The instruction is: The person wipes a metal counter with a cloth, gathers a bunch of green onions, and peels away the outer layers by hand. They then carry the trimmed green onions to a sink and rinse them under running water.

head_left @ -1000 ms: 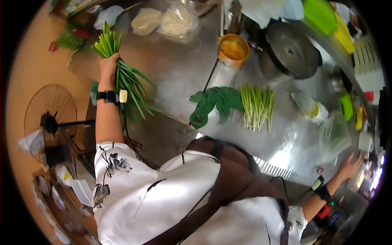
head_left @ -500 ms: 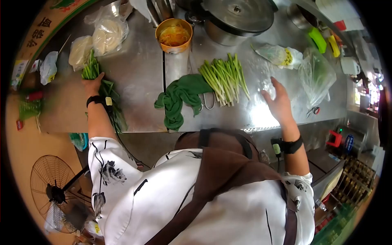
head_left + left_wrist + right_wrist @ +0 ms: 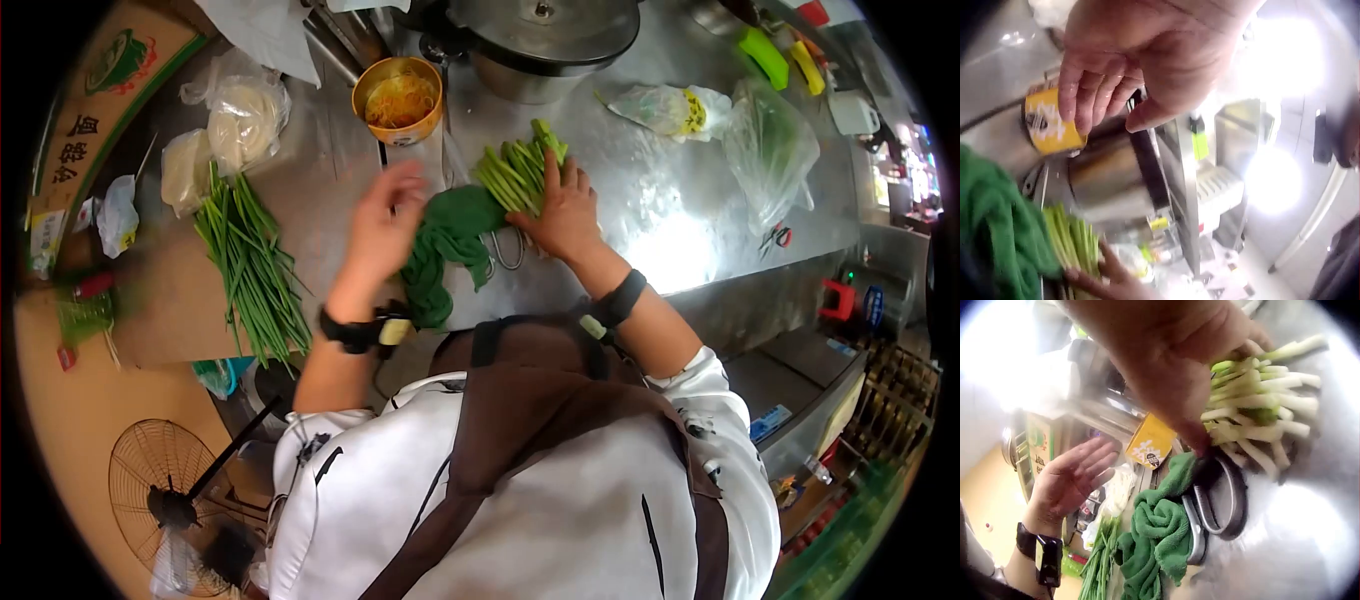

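In the head view my right hand (image 3: 568,215) lies over a bunch of pale-stemmed scallions (image 3: 505,180), thumb on the near side and fingers across the top. The right wrist view shows their cut white ends (image 3: 1285,403) sticking out past the hand. My left hand (image 3: 385,218), blurred, hovers above the steel table with loosely bent fingers and nothing in them. Left of it lies a bunch of long green scallion leaves (image 3: 250,265). Between the hands sits a crumpled green towel (image 3: 455,235), with grey looped handles (image 3: 1235,509) partly under it.
An orange container of shredded food (image 3: 400,100) and a lidded pot (image 3: 545,45) stand at the back. Bagged pale rounds (image 3: 245,120) lie back left. On the right are a wrapped bundle (image 3: 665,110), a clear bag (image 3: 768,155) and red-handled scissors (image 3: 778,238).
My left hand has let go of the green leaves and moved right, toward the towel. My right hand has come in from the right onto the pale-stemmed bunch, which is now gathered closer.
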`<state>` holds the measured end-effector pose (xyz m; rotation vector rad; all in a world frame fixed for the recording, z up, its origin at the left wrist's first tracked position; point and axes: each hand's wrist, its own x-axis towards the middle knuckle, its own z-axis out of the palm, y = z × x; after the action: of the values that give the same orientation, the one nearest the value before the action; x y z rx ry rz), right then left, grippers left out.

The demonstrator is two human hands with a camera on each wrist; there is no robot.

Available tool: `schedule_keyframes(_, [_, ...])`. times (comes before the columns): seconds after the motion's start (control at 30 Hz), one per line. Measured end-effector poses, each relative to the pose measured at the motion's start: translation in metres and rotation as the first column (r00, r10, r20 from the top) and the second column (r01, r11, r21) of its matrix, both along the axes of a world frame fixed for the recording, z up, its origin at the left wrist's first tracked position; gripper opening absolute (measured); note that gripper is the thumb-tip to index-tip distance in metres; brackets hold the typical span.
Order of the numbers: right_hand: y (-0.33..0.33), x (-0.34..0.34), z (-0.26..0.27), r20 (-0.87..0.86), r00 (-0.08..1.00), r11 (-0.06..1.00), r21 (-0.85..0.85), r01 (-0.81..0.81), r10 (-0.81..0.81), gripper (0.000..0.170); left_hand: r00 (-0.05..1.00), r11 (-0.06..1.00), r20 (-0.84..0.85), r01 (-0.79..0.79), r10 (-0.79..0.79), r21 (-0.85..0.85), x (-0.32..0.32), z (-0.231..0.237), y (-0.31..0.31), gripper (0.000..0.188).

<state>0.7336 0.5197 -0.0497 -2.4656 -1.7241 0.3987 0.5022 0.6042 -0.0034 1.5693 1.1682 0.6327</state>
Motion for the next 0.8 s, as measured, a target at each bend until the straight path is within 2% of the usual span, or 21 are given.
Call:
schedule_keyframes(0.1, [-0.001, 0.002, -0.009, -0.029, 1.000, 0.999, 0.035, -0.004, 0.005, 0.098, 0.966, 0.921, -0.123, 0.253, -0.225, 0.297, 0.045, -0.014, -0.018, 0.042])
schedule_keyframes(0.13, [-0.004, 0.006, -0.011, 0.038, 0.998, 0.999, 0.026, -0.041, 0.040, 0.093, 0.946, 0.874, -0.171, 0.320, -0.275, 0.365, 0.057, -0.014, -0.024, 0.043])
schedule_keyframes(0.17, [-0.005, 0.008, -0.015, 0.101, 0.991, 0.996, 0.012, -0.086, 0.084, 0.089, 0.942, 0.889, -0.155, 0.334, -0.299, 0.315, 0.063, -0.016, -0.029, 0.044])
schedule_keyframes(0.27, [0.003, 0.015, -0.030, 0.198, 0.979, 0.997, 0.041, -0.063, 0.054, 0.085, 0.921, 0.889, -0.160, 0.385, -0.355, 0.249, 0.071, -0.028, -0.045, 0.046])
schedule_keyframes(0.33, [0.013, 0.025, -0.034, 0.202, 0.979, 0.999, 0.041, -0.034, 0.025, 0.082, 0.921, 0.879, -0.140, 0.390, -0.365, 0.276, 0.073, -0.028, -0.053, 0.046])
schedule_keyframes(0.4, [0.021, 0.037, -0.040, 0.205, 0.979, 0.999, 0.042, -0.003, -0.006, 0.079, 0.932, 0.924, -0.108, 0.359, -0.346, 0.133, 0.077, -0.027, -0.061, 0.045])
schedule_keyframes(0.47, [0.026, 0.049, -0.040, 0.091, 0.996, 0.996, 0.084, -0.003, -0.005, 0.072, 0.936, 0.928, -0.097, 0.350, -0.339, 0.128, 0.080, -0.032, -0.068, 0.044])
schedule_keyframes(0.5, [0.027, 0.056, -0.035, 0.091, 0.996, 0.996, 0.092, 0.000, -0.008, 0.072, 0.953, 0.952, -0.019, 0.304, -0.303, 0.037, 0.083, -0.036, -0.071, 0.044])
schedule_keyframes(0.53, [0.029, 0.062, -0.031, -0.060, 0.997, 0.998, 0.050, 0.047, -0.044, 0.064, 0.965, 0.964, 0.055, 0.260, -0.257, -0.058, 0.086, -0.039, -0.073, 0.044])
schedule_keyframes(0.57, [0.030, 0.068, -0.025, -0.210, 0.974, 0.996, 0.002, 0.087, -0.085, 0.056, 0.964, 0.964, 0.051, 0.262, -0.260, -0.051, 0.089, -0.037, -0.073, 0.044])
schedule_keyframes(0.6, [0.028, 0.077, -0.022, -0.214, 0.973, 0.996, 0.007, 0.091, -0.087, 0.056, 0.972, 0.970, 0.068, 0.229, -0.223, -0.086, 0.093, -0.035, -0.074, 0.046])
schedule_keyframes(0.63, [0.023, 0.091, -0.021, -0.671, 0.733, 0.983, 0.034, 0.179, -0.110, 0.050, 0.978, 0.972, 0.083, 0.199, -0.189, -0.125, 0.097, -0.034, -0.076, 0.049])
schedule_keyframes(0.67, [0.015, 0.103, -0.019, -0.951, 0.300, 0.963, 0.014, 0.271, -0.071, 0.043, 0.977, 0.970, 0.077, 0.209, -0.200, -0.128, 0.102, -0.027, -0.078, 0.049])
schedule_keyframes(0.7, [0.004, 0.112, -0.013, -0.953, 0.292, 0.959, 0.008, 0.284, -0.078, 0.043, 0.970, 0.949, -0.079, 0.241, -0.229, 0.204, 0.110, -0.015, -0.078, 0.053])
schedule_keyframes(0.73, [-0.007, 0.121, -0.007, -0.989, -0.096, 0.965, -0.132, 0.227, -0.112, 0.038, 0.951, 0.810, -0.229, 0.298, -0.206, 0.505, 0.119, -0.004, -0.078, 0.058])
schedule_keyframes(0.77, [-0.019, 0.129, 0.002, -0.871, -0.467, 0.964, -0.233, 0.125, -0.150, 0.033, 0.946, 0.807, -0.234, 0.314, -0.223, 0.499, 0.129, 0.002, -0.076, 0.058])
schedule_keyframes(0.8, [-0.031, 0.135, 0.012, -0.867, -0.476, 0.961, -0.238, 0.141, -0.145, 0.033, 0.921, 0.681, -0.269, 0.389, -0.282, 0.620, 0.140, 0.008, -0.073, 0.064])
